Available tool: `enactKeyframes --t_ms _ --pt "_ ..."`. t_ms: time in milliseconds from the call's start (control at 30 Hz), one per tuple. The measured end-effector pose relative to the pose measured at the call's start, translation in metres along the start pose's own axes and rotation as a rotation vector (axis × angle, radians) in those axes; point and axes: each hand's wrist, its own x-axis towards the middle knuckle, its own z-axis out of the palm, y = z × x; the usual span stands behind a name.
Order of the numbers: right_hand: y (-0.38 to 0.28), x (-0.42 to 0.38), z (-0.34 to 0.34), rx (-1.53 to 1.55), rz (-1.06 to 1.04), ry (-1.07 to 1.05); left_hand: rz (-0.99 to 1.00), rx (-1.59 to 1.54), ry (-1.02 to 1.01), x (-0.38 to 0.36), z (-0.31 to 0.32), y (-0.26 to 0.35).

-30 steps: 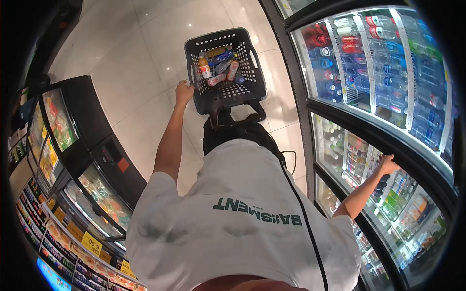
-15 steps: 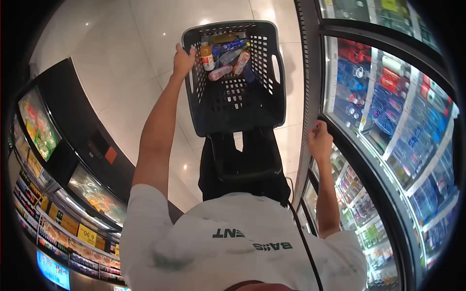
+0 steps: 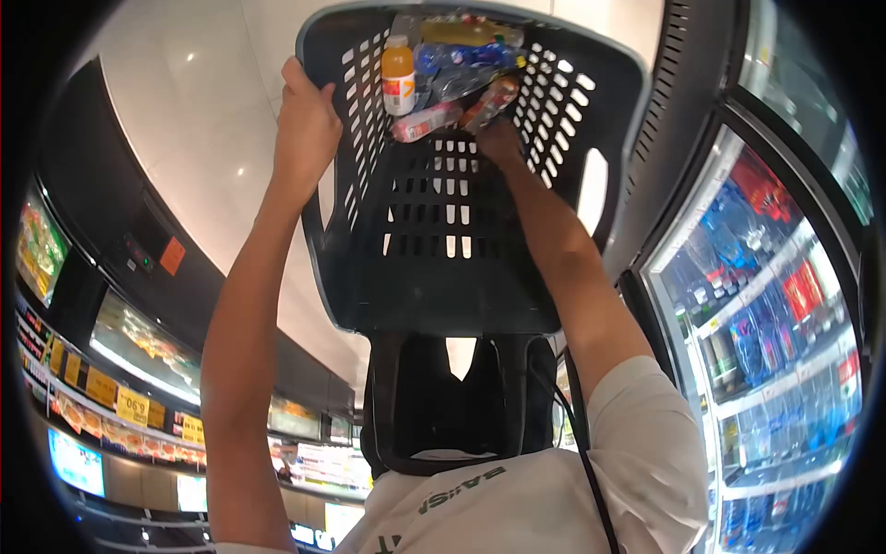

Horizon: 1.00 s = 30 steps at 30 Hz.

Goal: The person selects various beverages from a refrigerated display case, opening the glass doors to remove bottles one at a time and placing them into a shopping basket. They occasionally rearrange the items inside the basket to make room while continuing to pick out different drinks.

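Reaching down into a dark grey plastic shopping basket [image 3: 434, 300] with perforated walls, the person's bare right hand [image 3: 499, 141] is a little toward one o'clock from the basket's centre, its forearm crossing the near wall from five o'clock. That hand is at the near end of a red-and-brown labelled bottle [image 3: 489, 103]; its fingers are in shadow and largely hidden, so whether they are closed cannot be told. At ten o'clock the bare left hand [image 3: 309, 125] grips the basket's rim. Bottles are gathered at the far end: an orange drink bottle with a white cap and label [image 3: 398, 76] toward eleven o'clock, a pink-and-white bottle [image 3: 426, 123] just below it, and a clear bottle with blue wrapping [image 3: 466, 55] and a yellowish bottle [image 3: 461, 33] toward twelve. Beyond the basket, a glass-doored fridge of bottled drinks [image 3: 766, 323] glows at four o'clock, stocked store shelves [image 3: 120, 406] curve away at eight, and pale floor tiles [image 3: 185, 65] spread at ten. At six o'clock is the person's white T-shirt with dark green lettering [image 3: 461, 517].
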Motion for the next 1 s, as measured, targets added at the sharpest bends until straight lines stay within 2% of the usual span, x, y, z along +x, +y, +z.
enactKeyframes --t_ms 200,300,433,500,533,633,700,733,767,833,867,900,933,967,1000 --pt "-0.009 0.057 -0.020 0.180 0.309 0.010 -0.108 -0.017 -0.061 0.000 -0.001 0.004" --pt "0.012 0.103 0.018 0.343 0.312 0.069 -0.109 0.001 -0.049 -0.001 0.000 0.008" --pt "0.012 0.101 0.028 0.404 0.327 0.187 -0.113 0.000 -0.047 0.001 0.003 0.007" --pt "0.007 0.065 0.011 0.911 0.378 0.051 -0.128 -0.037 -0.069 0.001 -0.001 0.008" --pt "0.013 0.059 0.011 0.977 0.336 0.025 -0.116 -0.027 -0.060 -0.001 -0.003 0.007" --pt "0.033 0.044 0.042 1.638 -0.198 0.013 -0.044 -0.027 0.007 0.004 0.001 0.001" --pt "-0.007 -0.010 0.001 1.852 -0.286 -0.175 -0.001 -0.033 0.018 0.002 -0.001 0.001" --pt "-0.016 -0.024 -0.003 1.891 -0.276 -0.298 -0.074 -0.024 -0.020 0.002 -0.007 0.006" --pt "-0.021 -0.038 -0.012 1.922 -0.271 -0.403 -0.132 -0.025 -0.061 0.004 -0.010 0.012" --pt "-0.058 -0.099 -0.062 1.845 -0.188 -0.288 0.116 -0.105 0.043 0.004 0.000 -0.002" --pt "-0.074 -0.120 -0.077 1.940 -0.246 -0.366 0.122 -0.091 0.046 0.007 0.007 -0.014" --pt "-0.089 -0.140 -0.092 2.030 -0.299 -0.452 0.180 -0.203 -0.038 0.006 0.005 -0.018" --pt "-0.090 -0.141 -0.069 1.877 -0.399 -0.416 0.149 -0.259 -0.038 0.011 0.025 -0.045" --pt "-0.096 -0.168 -0.094 1.484 -0.525 -0.258 0.188 -0.218 -0.013 0.011 0.022 -0.041" --pt "-0.104 -0.197 -0.123 1.093 -0.603 -0.077 0.144 -0.141 -0.041 0.013 0.019 -0.033"
